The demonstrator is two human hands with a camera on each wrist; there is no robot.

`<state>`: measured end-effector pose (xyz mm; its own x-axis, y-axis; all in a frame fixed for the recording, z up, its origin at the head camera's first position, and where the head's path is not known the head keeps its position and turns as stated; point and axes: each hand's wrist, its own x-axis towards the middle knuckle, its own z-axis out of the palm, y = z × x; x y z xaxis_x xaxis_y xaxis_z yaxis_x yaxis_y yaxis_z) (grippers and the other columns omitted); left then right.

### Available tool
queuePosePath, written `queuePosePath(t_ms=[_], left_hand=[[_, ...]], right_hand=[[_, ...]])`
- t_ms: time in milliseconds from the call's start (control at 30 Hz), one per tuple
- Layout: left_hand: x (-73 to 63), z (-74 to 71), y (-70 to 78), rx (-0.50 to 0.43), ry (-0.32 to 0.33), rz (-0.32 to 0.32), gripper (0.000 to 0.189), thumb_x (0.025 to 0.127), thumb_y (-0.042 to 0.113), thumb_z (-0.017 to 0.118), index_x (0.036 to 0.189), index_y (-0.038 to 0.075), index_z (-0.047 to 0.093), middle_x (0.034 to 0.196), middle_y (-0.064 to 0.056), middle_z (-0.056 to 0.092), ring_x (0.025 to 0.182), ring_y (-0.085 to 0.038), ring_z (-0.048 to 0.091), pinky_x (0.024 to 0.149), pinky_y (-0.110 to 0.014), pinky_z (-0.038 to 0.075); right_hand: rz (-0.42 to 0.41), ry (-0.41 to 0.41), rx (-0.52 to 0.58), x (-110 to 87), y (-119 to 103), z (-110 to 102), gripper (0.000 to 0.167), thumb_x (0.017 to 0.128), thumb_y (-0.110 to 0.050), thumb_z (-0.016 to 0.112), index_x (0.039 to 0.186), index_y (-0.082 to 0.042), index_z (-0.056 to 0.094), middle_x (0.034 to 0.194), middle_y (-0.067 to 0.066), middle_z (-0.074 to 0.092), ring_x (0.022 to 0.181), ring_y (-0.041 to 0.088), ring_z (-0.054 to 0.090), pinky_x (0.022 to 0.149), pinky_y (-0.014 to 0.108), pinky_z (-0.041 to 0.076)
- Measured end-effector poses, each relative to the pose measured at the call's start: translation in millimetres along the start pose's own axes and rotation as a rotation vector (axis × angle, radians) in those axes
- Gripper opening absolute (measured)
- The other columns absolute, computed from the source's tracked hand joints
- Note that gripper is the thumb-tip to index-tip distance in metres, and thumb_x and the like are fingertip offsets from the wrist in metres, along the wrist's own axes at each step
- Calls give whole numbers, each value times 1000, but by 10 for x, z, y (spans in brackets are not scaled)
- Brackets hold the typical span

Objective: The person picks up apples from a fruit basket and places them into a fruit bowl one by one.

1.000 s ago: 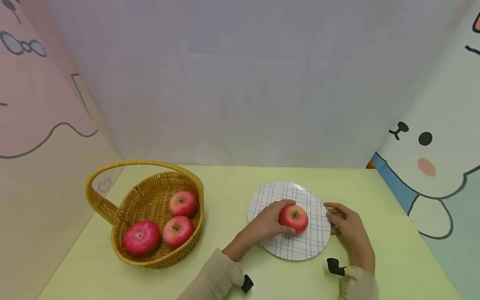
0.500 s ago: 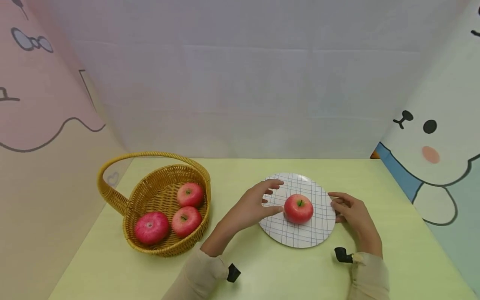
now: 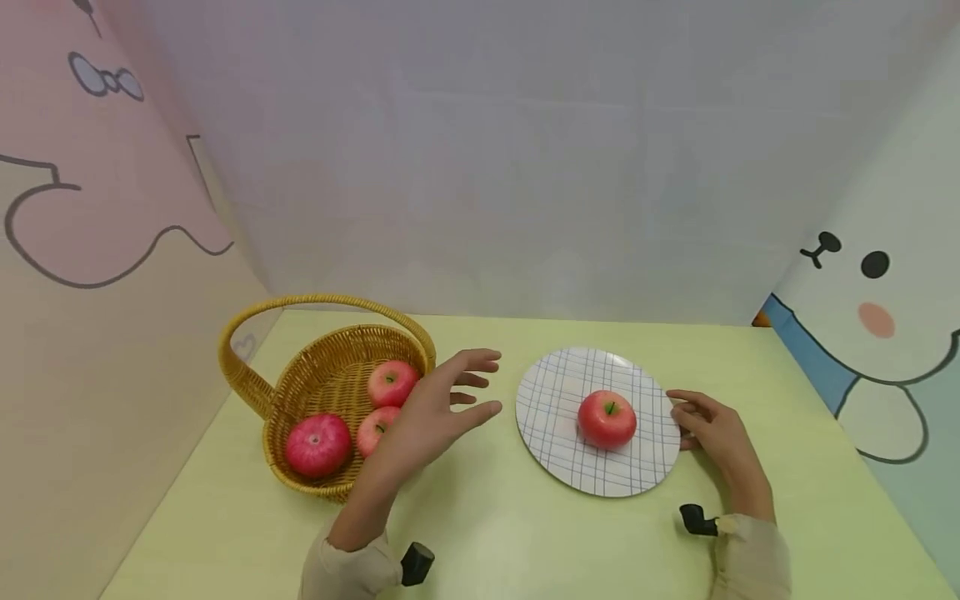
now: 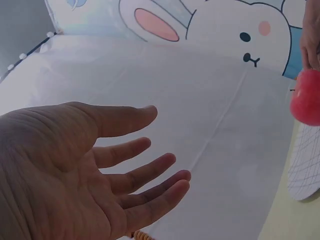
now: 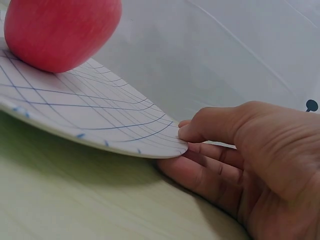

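Observation:
A white plate (image 3: pixel 555 454) with a blue grid pattern lies on the table, a red apple (image 3: pixel 607 419) resting on it right of the middle. My right hand (image 3: pixel 716 433) holds the plate's right rim; in the right wrist view the thumb (image 5: pixel 210 125) is on top and the fingers are underneath. My left hand (image 3: pixel 427 417), with nothing in it, hovers beside the wicker basket (image 3: pixel 330 367), fingers spread and slightly bent. It overlaps the basket's right side in the head view and partly hides one of the apples (image 3: pixel 372 431) inside.
Also in the basket are another apple (image 3: pixel 392 382) and a deep pink round fruit (image 3: pixel 318 445). The basket's tall handle (image 3: pixel 322 298) arches over its back. White cloth (image 3: pixel 480 208) hangs behind the pale yellow table (image 3: pixel 525 550), with cartoon-printed panels at both sides.
My left hand has let go of the apple on the plate and moved left to the basket with its fingers spread. My right hand still holds the plate rim. The head view has shifted slightly.

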<state>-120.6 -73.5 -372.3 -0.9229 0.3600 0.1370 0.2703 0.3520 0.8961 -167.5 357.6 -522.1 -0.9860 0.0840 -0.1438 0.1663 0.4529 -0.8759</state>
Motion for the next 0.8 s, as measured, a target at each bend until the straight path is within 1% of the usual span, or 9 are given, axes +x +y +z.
queuePosePath(t_ms=[67,133,233,367,467,567,600,667,800], left_hand=[[-42,-88,-42,0,-8,-25,53,96,20,76,145,27,56,141,2,63,126,-23,62,109,-47,51],[-72,-184,-89,10,-31,-49,51,97,22,75,144,27,57,143,2,62,125,-23,61,109,-48,50],[-94,-346,-168,58,-63,-71,49,98,25,75,144,26,58,144,2,61,125,-24,61,108,-48,50],[-108,-585,-275,104,-64,-75,49,98,22,74,144,19,58,144,-4,62,128,-29,61,109,-52,51],[-146,-759,-358,92,-89,-103,51,98,23,74,145,15,56,145,-9,61,133,-35,59,111,-56,49],[-187,-899,-449,81,-109,-136,50,99,25,73,145,16,56,146,-12,60,135,-38,58,109,-54,51],[-192,-937,-479,76,-104,-141,49,99,26,73,144,16,57,146,-12,60,134,-38,58,108,-53,52],[-189,-998,-545,75,-70,-140,49,99,25,73,144,17,57,146,-14,60,132,-38,60,106,-52,53],[-149,-1082,-685,66,48,-148,53,99,23,74,147,13,54,149,-16,57,135,-39,57,111,-58,48]], right_hand=[[0,-1,15,-17,17,19,50,105,-18,62,150,1,51,103,-8,66,79,3,65,69,26,63],[-6,-1,35,-25,23,32,50,105,-19,62,150,1,51,101,-12,65,79,3,65,69,27,63],[-25,2,43,-26,9,45,49,105,-18,63,149,1,52,99,-13,64,78,3,65,68,27,63],[-37,15,35,-20,-37,49,49,104,-18,64,148,0,53,98,-14,64,78,2,63,66,27,62],[-34,20,34,-8,-66,44,49,104,-19,64,148,0,53,98,-16,63,78,2,64,67,27,62],[-21,22,13,-2,-68,37,49,105,-20,63,149,-1,52,100,-15,63,78,1,64,67,27,62],[-15,24,3,-2,-66,37,49,105,-20,62,149,-1,52,101,-13,64,78,1,64,67,27,62],[-3,25,-17,-5,-60,37,48,106,-20,61,149,-3,52,104,-9,64,79,1,63,67,26,62],[7,16,-38,-8,-47,50,49,106,-21,60,151,-3,50,109,-2,63,79,2,61,66,26,61]])
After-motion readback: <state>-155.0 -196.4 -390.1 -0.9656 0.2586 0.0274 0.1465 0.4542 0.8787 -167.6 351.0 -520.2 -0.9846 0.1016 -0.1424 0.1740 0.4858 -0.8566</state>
